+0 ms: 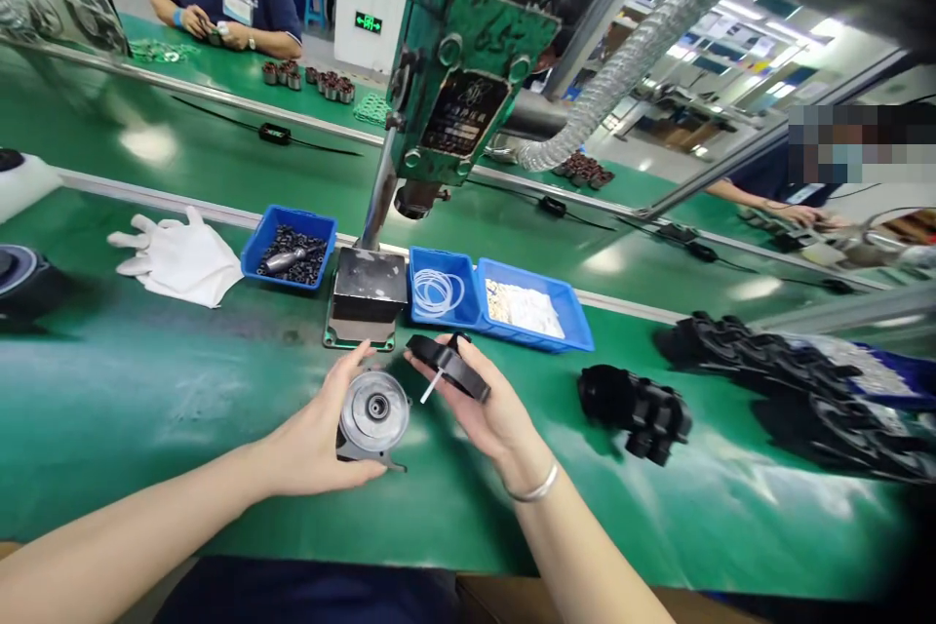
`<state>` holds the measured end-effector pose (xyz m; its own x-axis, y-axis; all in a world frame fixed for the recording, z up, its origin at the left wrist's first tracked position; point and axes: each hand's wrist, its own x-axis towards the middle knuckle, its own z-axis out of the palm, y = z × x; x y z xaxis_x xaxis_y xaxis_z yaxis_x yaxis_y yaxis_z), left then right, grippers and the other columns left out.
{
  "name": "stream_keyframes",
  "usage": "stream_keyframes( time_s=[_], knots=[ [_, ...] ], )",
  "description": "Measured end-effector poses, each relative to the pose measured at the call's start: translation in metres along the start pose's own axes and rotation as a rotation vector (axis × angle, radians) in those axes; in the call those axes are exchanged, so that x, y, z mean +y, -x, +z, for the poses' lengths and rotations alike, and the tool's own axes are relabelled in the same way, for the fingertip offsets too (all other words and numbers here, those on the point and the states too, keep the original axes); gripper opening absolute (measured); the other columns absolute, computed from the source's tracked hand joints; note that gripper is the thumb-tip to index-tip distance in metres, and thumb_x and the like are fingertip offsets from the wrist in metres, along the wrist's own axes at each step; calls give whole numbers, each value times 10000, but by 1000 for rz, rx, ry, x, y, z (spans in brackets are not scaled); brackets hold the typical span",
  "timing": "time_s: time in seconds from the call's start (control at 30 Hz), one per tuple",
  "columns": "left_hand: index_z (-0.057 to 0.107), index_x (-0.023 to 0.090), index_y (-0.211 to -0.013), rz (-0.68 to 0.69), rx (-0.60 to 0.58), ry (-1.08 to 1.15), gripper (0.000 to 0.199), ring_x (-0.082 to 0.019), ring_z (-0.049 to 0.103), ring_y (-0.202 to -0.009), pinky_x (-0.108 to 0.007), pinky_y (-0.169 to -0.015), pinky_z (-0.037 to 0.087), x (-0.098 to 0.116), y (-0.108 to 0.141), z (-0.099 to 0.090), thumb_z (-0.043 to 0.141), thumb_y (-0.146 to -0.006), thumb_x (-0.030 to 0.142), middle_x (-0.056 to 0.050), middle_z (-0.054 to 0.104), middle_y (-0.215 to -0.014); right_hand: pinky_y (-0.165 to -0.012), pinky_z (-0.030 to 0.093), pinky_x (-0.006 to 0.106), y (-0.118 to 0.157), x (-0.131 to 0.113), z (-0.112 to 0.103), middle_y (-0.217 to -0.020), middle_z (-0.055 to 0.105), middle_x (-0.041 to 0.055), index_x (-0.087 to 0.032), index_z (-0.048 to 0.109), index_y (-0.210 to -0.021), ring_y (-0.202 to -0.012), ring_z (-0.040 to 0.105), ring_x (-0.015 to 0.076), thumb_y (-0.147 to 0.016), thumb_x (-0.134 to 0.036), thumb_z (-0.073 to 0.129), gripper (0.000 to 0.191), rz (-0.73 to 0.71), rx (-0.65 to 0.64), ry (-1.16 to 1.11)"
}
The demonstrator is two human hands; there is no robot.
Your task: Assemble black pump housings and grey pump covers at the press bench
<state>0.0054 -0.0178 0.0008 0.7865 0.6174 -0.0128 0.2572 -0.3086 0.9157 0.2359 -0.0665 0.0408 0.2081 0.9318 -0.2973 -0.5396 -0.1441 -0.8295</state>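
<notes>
My left hand point(314, 439) is curled around a round grey metal housing point(375, 409) with a ringed hole in its centre and a flat bracket at its lower side. Thumb and fingers press on opposite sides of it. Just to the right, my right hand point(489, 409) grips a black round plastic part point(449, 366), held tilted above the table. From the black part a thin white shaft point(431, 386) points down and left, toward the housing but apart from it. My right palm hides some of the black part.
A green press point(468, 78) stands ahead over its metal block point(370, 283). Blue bins hold small black parts point(292, 249), clear tubing point(437, 292) and pale pieces point(523, 307). Gloves point(179, 258) lie left; black assemblies point(636, 409) lie right. Co-workers point(226, 0) sit beyond.
</notes>
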Motion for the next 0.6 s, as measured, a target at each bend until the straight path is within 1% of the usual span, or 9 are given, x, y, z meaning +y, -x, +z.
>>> stream_keyframes(
  time_s=[0.1, 0.17, 0.23, 0.33, 0.43, 0.53, 0.6],
  knots=[
    [-84, 308, -1523, 3, -28, 71, 1166, -296, 276, -1478, -518, -1226, 275, -1, 1, -1, 782, -742, 300, -137, 210, -1600, -901, 492, 313, -1, -5, 13, -1091, 681, 30, -215, 698, -933, -955, 624, 181, -820, -427, 725, 242, -115, -57, 259],
    [-68, 286, -1523, -21, -38, 86, 1162, -300, 266, -1482, -517, -1229, 272, -1, 1, -3, 789, -739, 325, -148, 220, -1598, -868, 486, 291, -1, -4, 21, -1136, 651, 33, -222, 677, -933, -979, 604, 184, -823, -433, 715, 241, -162, -97, 389],
    [-53, 262, -1521, -36, -54, 89, 1173, -314, 258, -1485, -520, -1228, 276, 0, 0, -5, 802, -722, 341, -163, 199, -1605, -895, 476, 303, -2, 0, 26, -1158, 632, 44, -222, 661, -940, -1028, 587, 200, -832, -446, 697, 251, -185, -125, 485],
    [-40, 237, -1515, -22, -72, 91, 1179, -321, 250, -1486, -510, -1230, 278, 1, -1, -8, 809, -700, 303, -174, 162, -1616, -955, 459, 338, -5, 8, 28, -1190, 605, 59, -220, 654, -954, -1088, 575, 221, -845, -445, 682, 252, -187, -159, 558],
    [-6, 219, -1507, -30, -59, 119, 1141, -307, 277, -1476, -489, -1222, 303, 3, -3, -9, 799, -702, 276, -181, 194, -1603, -1002, 437, 358, -8, 14, 27, -1197, 588, 60, -228, 657, -963, -1126, 572, 225, -853, -425, 682, 227, -204, -179, 602],
    [29, 220, -1501, -58, -50, 156, 1131, -302, 318, -1455, -486, -1204, 335, 3, -3, -9, 811, -686, 288, -178, 228, -1587, -1037, 422, 379, -6, 16, 26, -1205, 576, 75, -229, 657, -965, -1171, 555, 234, -853, -417, 683, 220, -264, -177, 699],
    [37, 231, -1501, -62, -48, 165, 1133, -302, 319, -1454, -494, -1202, 334, 1, -3, -8, 813, -678, 288, -166, 234, -1586, -1043, 427, 402, -1, 15, 27, -1239, 548, 90, -234, 654, -981, -1211, 532, 248, -851, -405, 687, 217, -341, -183, 793]
  ],
)
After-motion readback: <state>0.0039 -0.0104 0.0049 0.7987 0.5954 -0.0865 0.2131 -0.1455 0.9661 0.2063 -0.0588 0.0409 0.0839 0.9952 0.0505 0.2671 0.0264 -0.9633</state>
